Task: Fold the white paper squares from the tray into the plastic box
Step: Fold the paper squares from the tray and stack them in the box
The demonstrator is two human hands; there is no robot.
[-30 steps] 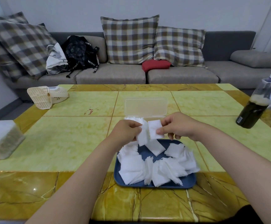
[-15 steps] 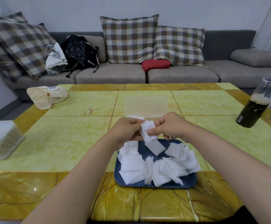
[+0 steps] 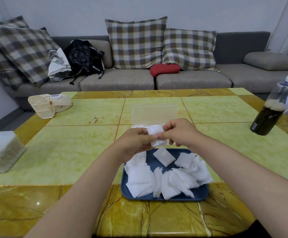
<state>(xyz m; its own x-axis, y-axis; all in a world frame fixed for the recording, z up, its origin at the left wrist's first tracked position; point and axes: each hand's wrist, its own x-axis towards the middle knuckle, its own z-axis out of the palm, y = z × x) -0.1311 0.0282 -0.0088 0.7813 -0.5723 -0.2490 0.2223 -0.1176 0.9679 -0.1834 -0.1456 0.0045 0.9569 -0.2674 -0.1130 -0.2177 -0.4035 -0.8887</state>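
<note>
A small folded white paper square (image 3: 157, 135) is pinched between my left hand (image 3: 136, 143) and my right hand (image 3: 181, 133), just above the far edge of the blue tray (image 3: 165, 197). Several loose white paper squares (image 3: 167, 177) lie heaped in the tray. Beyond my hands stands the clear plastic box (image 3: 154, 114) with its lid raised; its base is mostly hidden behind my fingers, with a strip of white paper showing inside.
A dark drink bottle (image 3: 275, 107) stands at the table's right edge. A cream fan (image 3: 48, 103) lies at the far left, and a translucent container (image 3: 0, 152) sits at the near left. A sofa with cushions and bags runs behind the table.
The paper was hanging open between my hands; now it is folded into a compact square. Both hands have drawn together and lifted slightly toward the box.
</note>
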